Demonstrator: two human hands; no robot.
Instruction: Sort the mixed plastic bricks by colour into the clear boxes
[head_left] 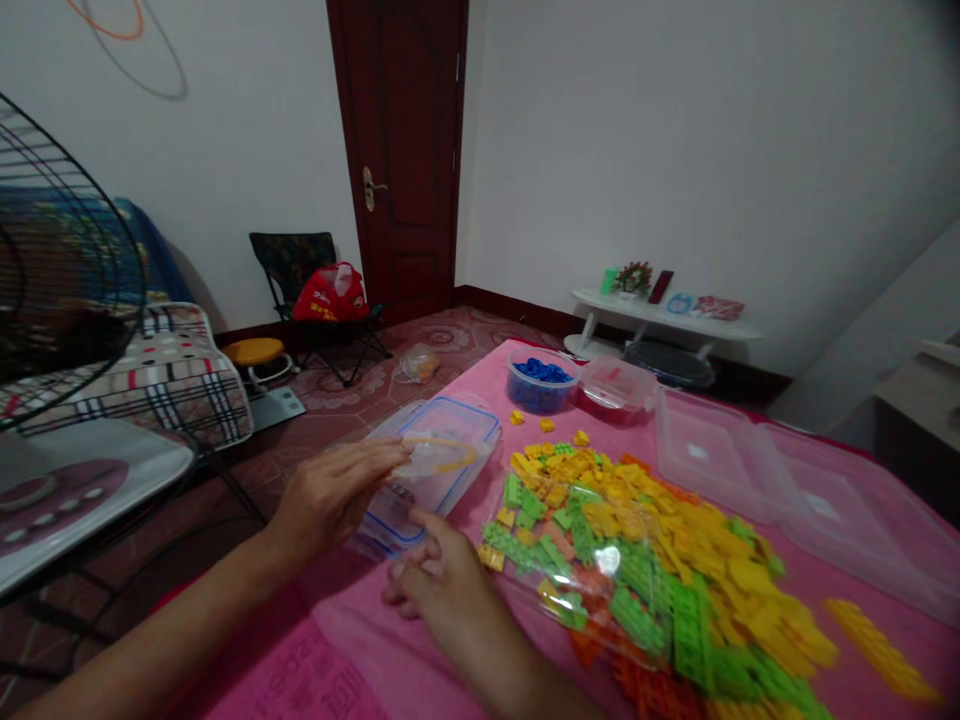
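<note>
My left hand (330,495) is closed on the edge of a clear plastic lid or shallow tub (439,455) with a yellow rim; its exact kind is hard to make out. It is held tilted above flat clear lids with blue edging (457,415) at the table's left side. Just below it, my right hand (442,575) has its index finger stretched out and the others loosely bent, with nothing visible in it. To the right spreads a pile of yellow, green and orange toy building bricks (622,510). A transparent lid (540,590) lies over the pile's near left part.
Behind the pile stand a round tub of blue bricks (541,385) and a lidded tub with red contents (616,385). Clear trays (720,455) lie along the right of the pink-covered table (337,640). A fan (67,260) and a small side table (97,450) stand at the left.
</note>
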